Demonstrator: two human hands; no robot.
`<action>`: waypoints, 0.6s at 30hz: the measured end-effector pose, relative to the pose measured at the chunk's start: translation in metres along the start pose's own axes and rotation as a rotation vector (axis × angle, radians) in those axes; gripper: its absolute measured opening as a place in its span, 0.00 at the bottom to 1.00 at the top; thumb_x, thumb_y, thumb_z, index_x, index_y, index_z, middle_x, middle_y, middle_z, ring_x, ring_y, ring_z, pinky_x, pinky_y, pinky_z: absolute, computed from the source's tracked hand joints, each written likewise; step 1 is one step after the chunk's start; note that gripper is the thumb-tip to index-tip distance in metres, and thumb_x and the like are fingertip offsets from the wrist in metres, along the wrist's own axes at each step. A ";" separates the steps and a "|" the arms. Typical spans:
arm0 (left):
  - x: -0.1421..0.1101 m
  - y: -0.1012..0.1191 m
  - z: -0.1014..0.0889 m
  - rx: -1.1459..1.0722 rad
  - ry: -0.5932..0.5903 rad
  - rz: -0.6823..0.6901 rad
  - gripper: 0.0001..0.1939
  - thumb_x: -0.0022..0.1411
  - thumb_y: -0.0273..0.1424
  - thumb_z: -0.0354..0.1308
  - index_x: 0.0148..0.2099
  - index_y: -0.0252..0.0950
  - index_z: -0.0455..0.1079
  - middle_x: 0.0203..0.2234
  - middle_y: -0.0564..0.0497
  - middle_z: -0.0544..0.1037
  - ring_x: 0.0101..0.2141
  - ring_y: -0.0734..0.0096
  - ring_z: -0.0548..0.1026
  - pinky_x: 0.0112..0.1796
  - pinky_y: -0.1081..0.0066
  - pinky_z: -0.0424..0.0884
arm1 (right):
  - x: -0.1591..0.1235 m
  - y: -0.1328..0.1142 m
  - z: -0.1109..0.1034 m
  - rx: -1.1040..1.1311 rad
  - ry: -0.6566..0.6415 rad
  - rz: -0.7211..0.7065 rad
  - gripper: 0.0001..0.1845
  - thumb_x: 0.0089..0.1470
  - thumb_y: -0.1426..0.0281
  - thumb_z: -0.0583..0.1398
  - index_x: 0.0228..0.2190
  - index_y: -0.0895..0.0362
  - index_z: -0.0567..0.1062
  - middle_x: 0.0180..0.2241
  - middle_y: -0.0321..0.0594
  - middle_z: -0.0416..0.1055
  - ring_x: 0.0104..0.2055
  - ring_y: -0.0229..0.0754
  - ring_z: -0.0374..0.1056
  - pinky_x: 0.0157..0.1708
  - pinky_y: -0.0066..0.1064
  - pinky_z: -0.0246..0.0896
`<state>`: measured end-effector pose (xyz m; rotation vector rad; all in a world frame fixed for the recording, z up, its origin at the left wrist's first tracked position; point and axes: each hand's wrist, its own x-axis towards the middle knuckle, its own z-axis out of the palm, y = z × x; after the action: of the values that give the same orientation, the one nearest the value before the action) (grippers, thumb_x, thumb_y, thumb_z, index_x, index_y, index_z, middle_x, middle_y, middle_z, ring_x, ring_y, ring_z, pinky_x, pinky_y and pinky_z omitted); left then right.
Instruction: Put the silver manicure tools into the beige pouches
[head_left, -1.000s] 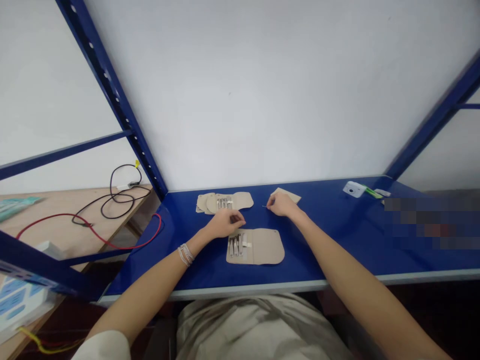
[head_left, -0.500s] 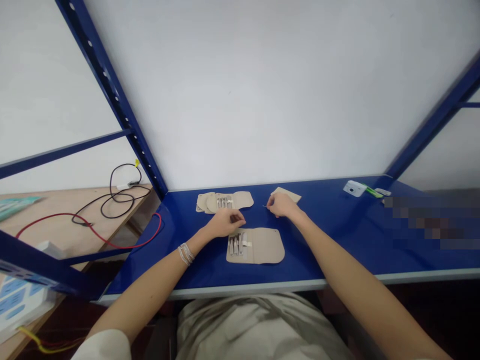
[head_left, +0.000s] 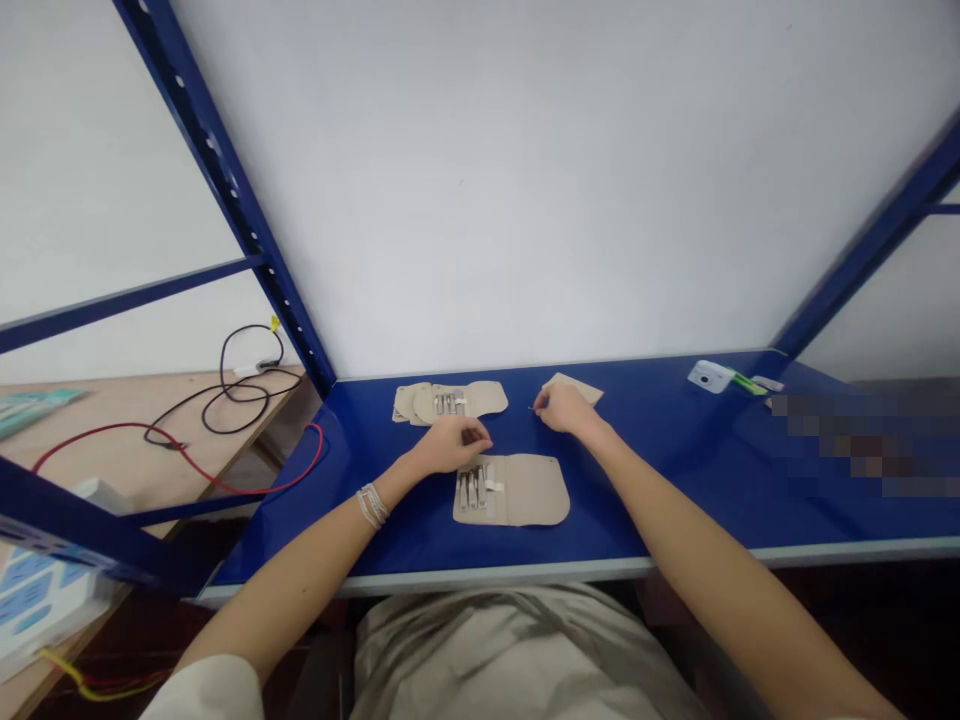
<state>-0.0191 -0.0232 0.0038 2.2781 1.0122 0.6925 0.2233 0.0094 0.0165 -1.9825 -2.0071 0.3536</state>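
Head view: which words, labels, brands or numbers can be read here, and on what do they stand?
None can be read.
Printed box, lower left: blue markings, too blurred to read.
Teal packet, far left: too small to read.
White camera: any marking is too small to read.
Beige pouch: white tab, nothing readable.

Light: bright, even, source out of frame | Shadows: faint, soft | Glare: pale sheen on blue bench top | Distortion: wide-angle bowing, shelf posts slanting at edges | Blur: pixelated patch at right; pouch detail slightly soft
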 end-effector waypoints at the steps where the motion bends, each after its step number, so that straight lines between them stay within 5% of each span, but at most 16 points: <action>1: 0.000 0.000 0.000 0.005 0.000 0.001 0.08 0.57 0.33 0.59 0.33 0.33 0.76 0.26 0.49 0.79 0.28 0.71 0.76 0.33 0.72 0.70 | 0.001 0.000 0.000 -0.006 0.004 0.000 0.11 0.45 0.78 0.61 0.32 0.58 0.81 0.37 0.47 0.78 0.43 0.47 0.73 0.42 0.28 0.65; 18: 0.001 -0.003 0.001 0.018 -0.004 0.013 0.08 0.57 0.33 0.59 0.33 0.34 0.76 0.26 0.49 0.79 0.28 0.71 0.76 0.33 0.73 0.70 | -0.011 -0.007 -0.011 -0.057 -0.099 -0.025 0.16 0.39 0.82 0.60 0.33 0.62 0.80 0.38 0.50 0.78 0.41 0.48 0.74 0.36 0.26 0.67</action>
<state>-0.0197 -0.0212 0.0015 2.3024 1.0063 0.6867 0.2208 -0.0022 0.0294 -2.0081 -2.1231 0.4005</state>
